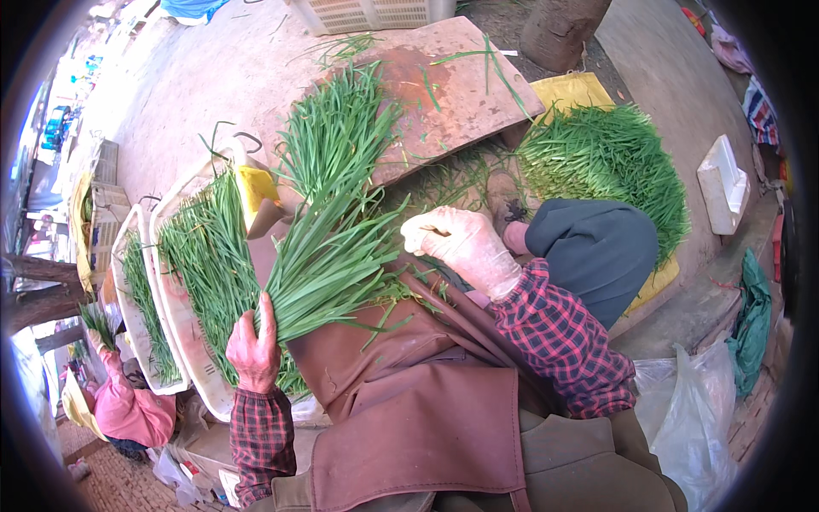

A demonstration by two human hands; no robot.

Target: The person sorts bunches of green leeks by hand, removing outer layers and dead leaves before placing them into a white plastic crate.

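Note:
My left hand (254,346) is closed round the lower end of a bunch of long, flat green garlic chives (328,260), whose leaves fan out over my brown apron (418,427). My right hand (465,243), in a thin whitish glove, is held to the right of the bunch with its fingers curled together; whatever is between them is hidden. A loose heap of garlic chives (337,124) lies beyond the bunch, against a reddish-brown board (452,64). To the right, a large stack of garlic chives (601,162) rests on yellow sacking (576,88).
White crates (162,256) of chives stand at left, with a yellow holder (256,192) at a rim. A pale crate (367,13) and a tree trunk (563,30) are at the far side. Right are a foam box (723,183) and plastic bags (695,418). A person in pink (132,405) sits lower left.

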